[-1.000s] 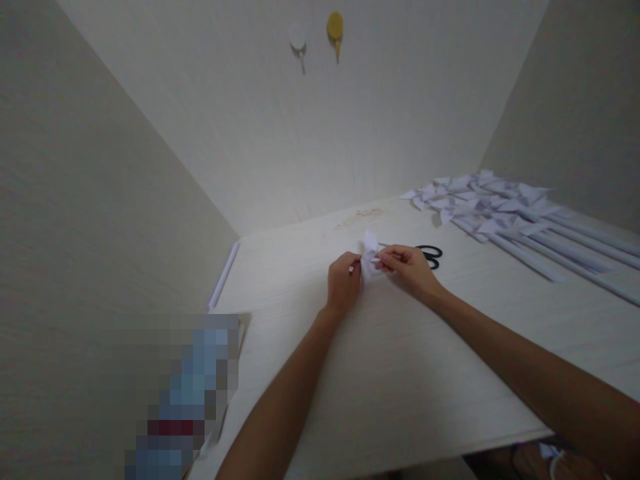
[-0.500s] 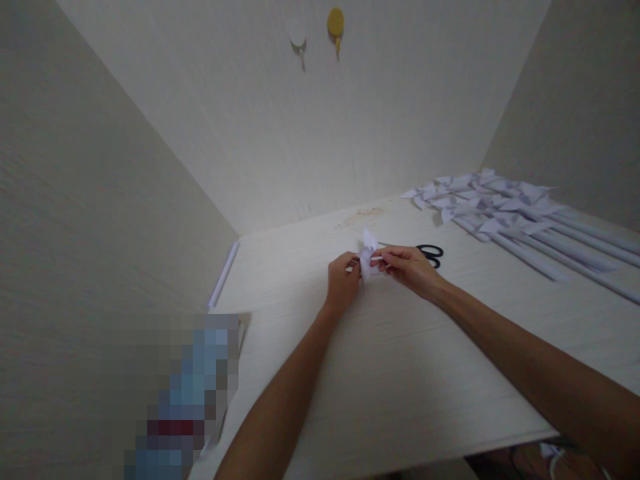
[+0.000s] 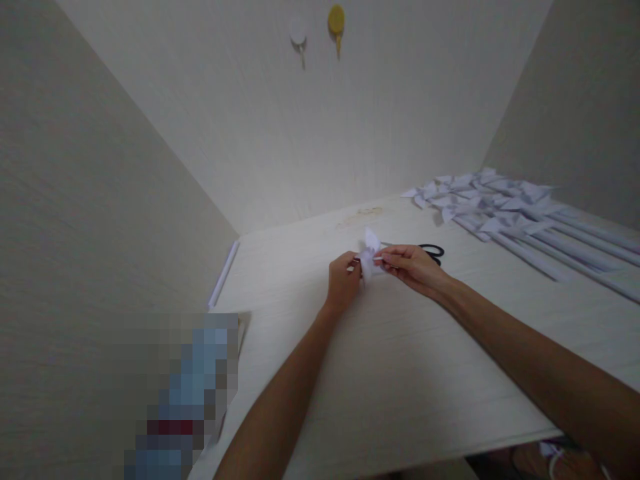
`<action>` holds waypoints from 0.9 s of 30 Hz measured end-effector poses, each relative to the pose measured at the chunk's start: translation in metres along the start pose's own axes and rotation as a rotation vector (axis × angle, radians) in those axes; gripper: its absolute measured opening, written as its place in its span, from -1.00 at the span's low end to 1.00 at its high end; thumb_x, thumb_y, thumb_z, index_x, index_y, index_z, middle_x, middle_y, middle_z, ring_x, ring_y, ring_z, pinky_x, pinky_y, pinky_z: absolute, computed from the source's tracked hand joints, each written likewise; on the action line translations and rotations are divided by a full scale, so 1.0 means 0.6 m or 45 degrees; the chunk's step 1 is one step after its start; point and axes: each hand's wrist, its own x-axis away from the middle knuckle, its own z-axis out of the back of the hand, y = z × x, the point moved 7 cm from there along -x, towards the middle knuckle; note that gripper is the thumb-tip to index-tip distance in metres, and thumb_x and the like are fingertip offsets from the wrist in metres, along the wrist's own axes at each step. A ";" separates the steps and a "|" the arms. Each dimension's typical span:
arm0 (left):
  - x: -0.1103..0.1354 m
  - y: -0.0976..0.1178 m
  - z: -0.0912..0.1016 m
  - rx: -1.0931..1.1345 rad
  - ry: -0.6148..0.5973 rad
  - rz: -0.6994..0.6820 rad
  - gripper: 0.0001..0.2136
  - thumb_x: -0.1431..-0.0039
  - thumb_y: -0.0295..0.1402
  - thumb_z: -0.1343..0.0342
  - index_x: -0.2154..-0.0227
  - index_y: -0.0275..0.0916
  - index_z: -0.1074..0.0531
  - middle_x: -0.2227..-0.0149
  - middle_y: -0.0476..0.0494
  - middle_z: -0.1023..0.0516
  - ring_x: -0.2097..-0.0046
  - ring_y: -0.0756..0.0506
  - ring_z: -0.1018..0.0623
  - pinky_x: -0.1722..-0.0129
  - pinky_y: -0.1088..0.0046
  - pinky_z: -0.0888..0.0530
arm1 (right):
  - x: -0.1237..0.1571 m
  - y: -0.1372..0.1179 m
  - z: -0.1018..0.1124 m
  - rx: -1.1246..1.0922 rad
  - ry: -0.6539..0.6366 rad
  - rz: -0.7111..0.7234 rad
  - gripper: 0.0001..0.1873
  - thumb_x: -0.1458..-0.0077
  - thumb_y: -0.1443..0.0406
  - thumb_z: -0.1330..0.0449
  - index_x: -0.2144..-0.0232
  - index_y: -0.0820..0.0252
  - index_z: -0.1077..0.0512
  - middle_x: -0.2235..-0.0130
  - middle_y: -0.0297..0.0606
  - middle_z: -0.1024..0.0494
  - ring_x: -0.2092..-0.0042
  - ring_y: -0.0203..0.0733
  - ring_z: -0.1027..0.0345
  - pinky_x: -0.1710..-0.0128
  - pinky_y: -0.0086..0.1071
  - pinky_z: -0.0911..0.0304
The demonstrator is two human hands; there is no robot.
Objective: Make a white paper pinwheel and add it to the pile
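Note:
A small folded white paper piece (image 3: 369, 256) is held just above the pale wooden table (image 3: 390, 373), pinched from both sides. My left hand (image 3: 343, 282) is closed on its left part, fingers curled. From the right, my right hand (image 3: 411, 267) pinches it with fingertips pressed together on what looks like a thin white stick through the paper. Black scissors (image 3: 431, 251) lie flat on the table right behind my right hand, partly hidden by it.
Several white paper pinwheels on long rolled sticks (image 3: 505, 213) lie piled at the back right. A white rolled stick (image 3: 223, 275) rests along the left wall. A blurred patch sits at the front left. Two round hooks (image 3: 335, 21) hang on the back wall.
Both hands stay in place on the paper piece; my right hand has shifted slightly up and right, covering more of the scissors.

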 end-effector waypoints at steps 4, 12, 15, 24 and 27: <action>0.001 0.000 0.000 0.017 0.006 -0.001 -0.84 0.09 -0.59 0.11 0.63 -0.30 -0.32 0.59 0.03 -0.33 0.54 0.11 -0.32 0.58 0.63 -0.31 | -0.001 -0.002 0.004 0.050 0.034 0.038 -0.80 0.34 0.26 -0.31 0.56 0.25 -0.45 0.52 -0.30 -0.48 0.48 -0.39 -0.27 0.42 -0.42 -0.16; 0.000 -0.005 0.000 -0.013 0.014 0.022 -0.83 0.09 -0.58 0.12 0.56 -0.31 -0.36 0.58 0.03 -0.34 0.54 0.10 -0.34 0.59 0.63 -0.33 | -0.004 -0.004 0.011 0.069 0.111 0.098 -0.75 0.43 0.23 -0.33 0.60 0.23 -0.42 0.54 -0.29 -0.48 0.50 -0.36 -0.28 0.44 -0.41 -0.17; 0.000 -0.005 0.000 0.000 0.018 0.048 -0.86 0.09 -0.58 0.10 0.58 -0.31 -0.34 0.57 0.02 -0.35 0.55 0.11 -0.35 0.59 0.63 -0.35 | -0.005 -0.009 0.015 0.228 0.145 0.185 -0.77 0.33 0.20 -0.28 0.57 0.23 -0.42 0.54 -0.29 -0.47 0.53 -0.35 -0.26 0.48 -0.41 -0.15; 0.003 -0.003 -0.012 -0.181 -0.045 0.009 -0.88 0.07 -0.56 0.10 0.57 -0.31 -0.32 0.54 -0.03 -0.39 0.52 0.08 -0.38 0.56 0.60 -0.34 | 0.005 -0.033 0.010 0.989 0.184 0.500 -0.79 0.06 0.25 -0.06 0.59 0.27 -0.37 0.61 -0.34 -0.34 0.53 -0.33 -0.17 0.52 -0.44 -0.05; 0.004 -0.002 -0.019 -0.285 -0.136 -0.022 -0.88 0.03 -0.50 0.09 0.53 -0.31 -0.34 0.51 -0.04 -0.42 0.48 0.05 -0.40 0.50 0.55 -0.34 | 0.008 -0.038 0.008 1.030 0.190 0.532 -0.80 0.05 0.26 -0.04 0.60 0.26 -0.35 0.59 -0.34 -0.33 0.51 -0.32 -0.16 0.51 -0.44 -0.04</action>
